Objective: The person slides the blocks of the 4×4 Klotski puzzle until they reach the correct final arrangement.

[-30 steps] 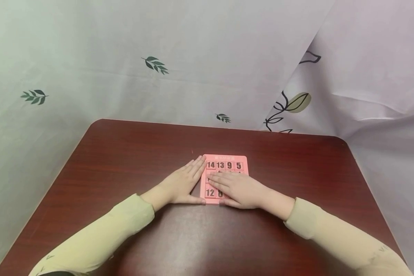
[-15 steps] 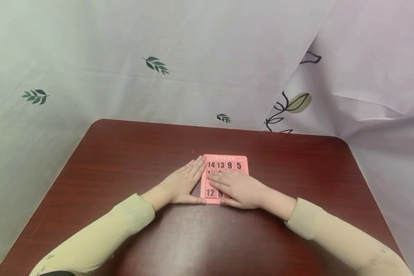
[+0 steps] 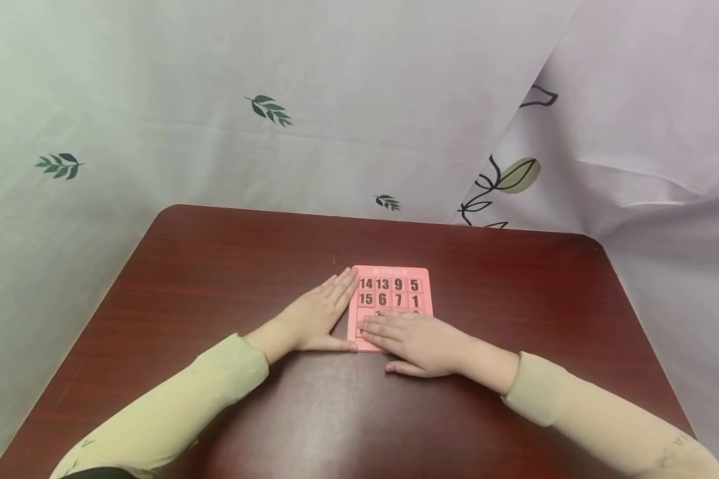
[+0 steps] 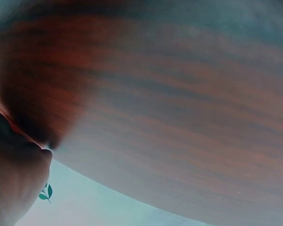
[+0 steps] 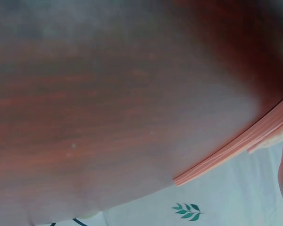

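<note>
A pink sliding number puzzle lies flat on the dark red table. Tiles 14, 13, 9, 5 fill its far row, with 15, 6, 7, 1 below. My left hand rests along the puzzle's left side, fingers straight at the far left corner and thumb at the near one. Over the two nearer rows lies my right hand, its straight fingertips touching the lower left tile area and hiding most tiles there. Its thumb sits off the near edge. The puzzle's side shows in the right wrist view.
The wooden table has rounded far corners. A pale curtain with leaf prints hangs behind it and at both sides. Bare tabletop surrounds the puzzle.
My right hand has slid toward the near edge, its thumb leaving the puzzle. The second row now shows; tiles 12 and 8 are covered. My left hand stays in place.
</note>
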The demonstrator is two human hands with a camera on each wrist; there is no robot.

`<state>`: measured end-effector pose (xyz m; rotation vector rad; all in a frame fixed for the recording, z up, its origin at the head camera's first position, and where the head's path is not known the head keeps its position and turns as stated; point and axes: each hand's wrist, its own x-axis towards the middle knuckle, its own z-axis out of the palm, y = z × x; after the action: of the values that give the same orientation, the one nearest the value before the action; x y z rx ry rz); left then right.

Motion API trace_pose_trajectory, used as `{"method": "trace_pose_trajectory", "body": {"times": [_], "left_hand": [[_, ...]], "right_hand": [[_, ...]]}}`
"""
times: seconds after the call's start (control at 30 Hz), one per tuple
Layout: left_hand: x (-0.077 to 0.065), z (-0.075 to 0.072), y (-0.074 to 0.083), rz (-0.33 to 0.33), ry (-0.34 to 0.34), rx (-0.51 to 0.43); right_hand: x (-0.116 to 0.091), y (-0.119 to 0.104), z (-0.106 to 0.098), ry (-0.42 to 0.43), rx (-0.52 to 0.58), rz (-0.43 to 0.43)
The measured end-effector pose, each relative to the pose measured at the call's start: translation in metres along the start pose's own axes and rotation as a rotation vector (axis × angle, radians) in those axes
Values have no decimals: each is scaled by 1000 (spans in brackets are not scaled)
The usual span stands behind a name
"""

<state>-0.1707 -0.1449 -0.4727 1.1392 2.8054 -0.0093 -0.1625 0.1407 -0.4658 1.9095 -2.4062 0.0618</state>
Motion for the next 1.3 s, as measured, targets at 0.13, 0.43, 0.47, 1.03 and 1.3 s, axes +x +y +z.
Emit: {"method": "trace_pose_trajectory", "body": {"times": [0.13,0.43,0.47,1.03,1.3], "left_hand": [[0,1,0,-2,-4,6],[1,1,0,1,2,2],[1,1,0,2,3,2],[0,0,0,-8,1,-3],[0,0,1,-7,-3,-17]], "right_hand": [[5,7,0,-12,13,49],[3,8,-5,-19,44,108],[0,7,-6,-10,40,103],[-33,-1,-1,63,-74,4],[-11,-7,-3,42,-70,-12]]}}
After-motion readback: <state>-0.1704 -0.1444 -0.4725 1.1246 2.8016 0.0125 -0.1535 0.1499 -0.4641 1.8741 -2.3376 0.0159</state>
